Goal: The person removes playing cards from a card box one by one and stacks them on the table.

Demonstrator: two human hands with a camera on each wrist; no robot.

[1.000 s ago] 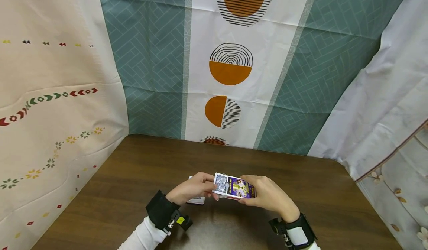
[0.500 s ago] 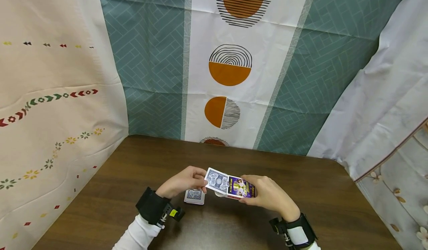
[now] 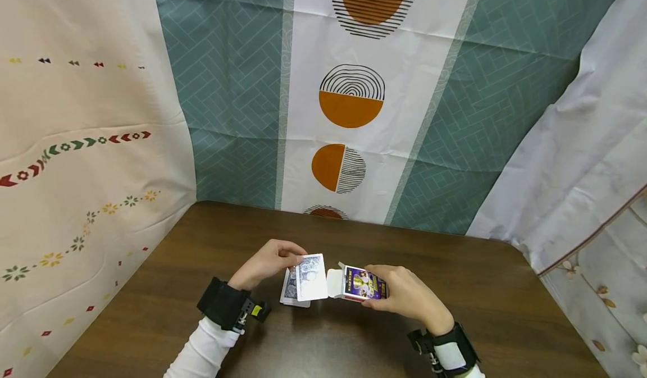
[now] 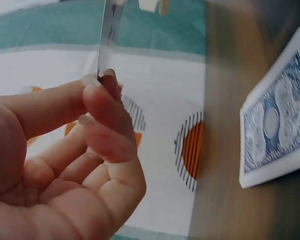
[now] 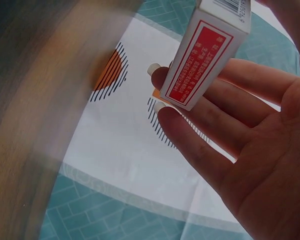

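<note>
Head view: my right hand (image 3: 410,296) grips a purple-fronted cardboard box (image 3: 365,283), and my left hand (image 3: 265,264) pinches a blue-backed paper card (image 3: 311,281) partly above the matching rectangular pile (image 3: 290,289) on the brown wooden table (image 3: 242,226), where I'd best lower it flat and square.

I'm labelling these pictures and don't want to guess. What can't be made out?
- Card: its underside faces away in the head view; the left wrist view shows it nearly edge-on.
- Stack: partly covered by the card in the head view, cut by the left wrist view's right edge.
- Box: its walls hide the inside in the head view.
- Label: fine print too small and blurred, right wrist view.
</note>
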